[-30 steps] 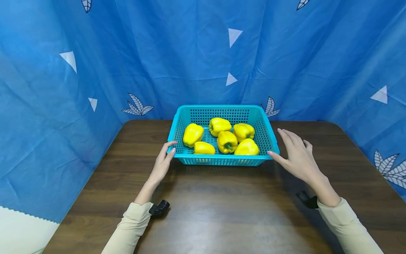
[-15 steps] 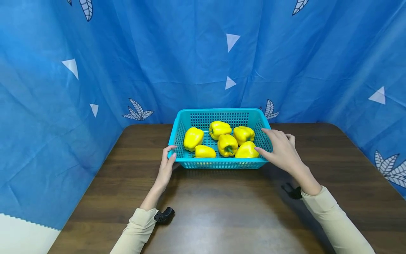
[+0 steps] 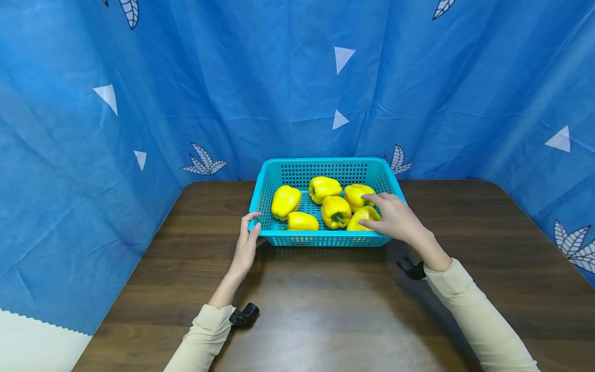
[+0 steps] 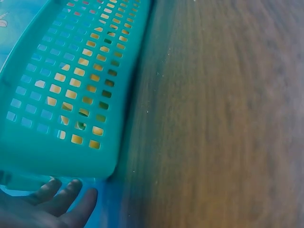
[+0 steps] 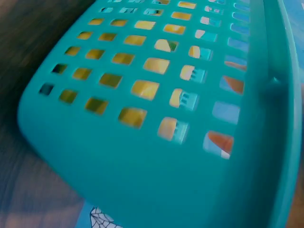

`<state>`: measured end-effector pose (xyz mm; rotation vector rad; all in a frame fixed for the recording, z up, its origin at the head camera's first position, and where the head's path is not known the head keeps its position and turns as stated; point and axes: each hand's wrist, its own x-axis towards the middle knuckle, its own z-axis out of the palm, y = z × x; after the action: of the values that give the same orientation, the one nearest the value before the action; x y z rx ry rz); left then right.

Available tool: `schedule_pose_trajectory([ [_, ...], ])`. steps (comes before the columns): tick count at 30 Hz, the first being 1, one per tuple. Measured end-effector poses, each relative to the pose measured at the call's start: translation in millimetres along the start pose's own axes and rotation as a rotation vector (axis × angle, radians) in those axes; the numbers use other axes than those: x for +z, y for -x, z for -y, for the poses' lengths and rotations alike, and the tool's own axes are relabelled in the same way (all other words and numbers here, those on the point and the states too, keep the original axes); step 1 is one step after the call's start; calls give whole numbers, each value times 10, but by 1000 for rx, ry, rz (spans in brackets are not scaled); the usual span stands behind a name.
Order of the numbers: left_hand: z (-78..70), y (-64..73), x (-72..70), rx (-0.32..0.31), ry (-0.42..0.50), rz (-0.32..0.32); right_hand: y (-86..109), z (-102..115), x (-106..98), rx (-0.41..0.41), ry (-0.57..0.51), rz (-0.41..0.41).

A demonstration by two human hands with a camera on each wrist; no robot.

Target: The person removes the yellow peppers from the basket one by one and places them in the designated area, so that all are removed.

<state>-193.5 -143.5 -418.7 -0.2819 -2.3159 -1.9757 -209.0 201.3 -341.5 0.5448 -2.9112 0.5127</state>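
Note:
A turquoise plastic basket [image 3: 325,239] stands at the far side of the table, holding several yellow bell peppers. My left hand [image 3: 244,250] holds the basket's front left corner, thumb and forefinger at the rim. In the left wrist view its fingers [image 4: 66,199] lie by the basket's end. Over the front right part of the basket, my right hand [image 3: 397,219] reaches in. Its thumb and fingers are spread about the front right bell pepper [image 3: 360,217], overlapping it in the head view. Beside that sit a bell pepper [image 3: 335,211] with its green stem forward and another bell pepper [image 3: 356,194] behind.
More bell peppers lie at the basket's left [image 3: 285,202], back [image 3: 324,189] and front left. The brown wooden table [image 3: 316,299] extends in front. A blue patterned curtain [image 3: 288,77] hangs close behind the basket. Each wrist carries a black camera [image 3: 244,314].
My right hand has moved left, from outside the basket's right edge to over the front right bell pepper. The left hand has stayed at the corner. The head view has shifted slightly.

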Motion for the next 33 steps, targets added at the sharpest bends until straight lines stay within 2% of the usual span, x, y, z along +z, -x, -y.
schedule_pose_trajectory([
  [8, -14, 8, 3, -17, -55, -19, -158, 57, 59, 0, 14, 83],
  [20, -6, 12, 18, -18, -107, -43, -299, 149, 118, 92, 85, 233],
  [29, 6, 30, 45, -24, -132, -75, -356, 184, 184, 130, 174, 292],
  [33, -11, 34, 48, -22, -132, -76, -368, 183, 193, 119, 213, 297],
])
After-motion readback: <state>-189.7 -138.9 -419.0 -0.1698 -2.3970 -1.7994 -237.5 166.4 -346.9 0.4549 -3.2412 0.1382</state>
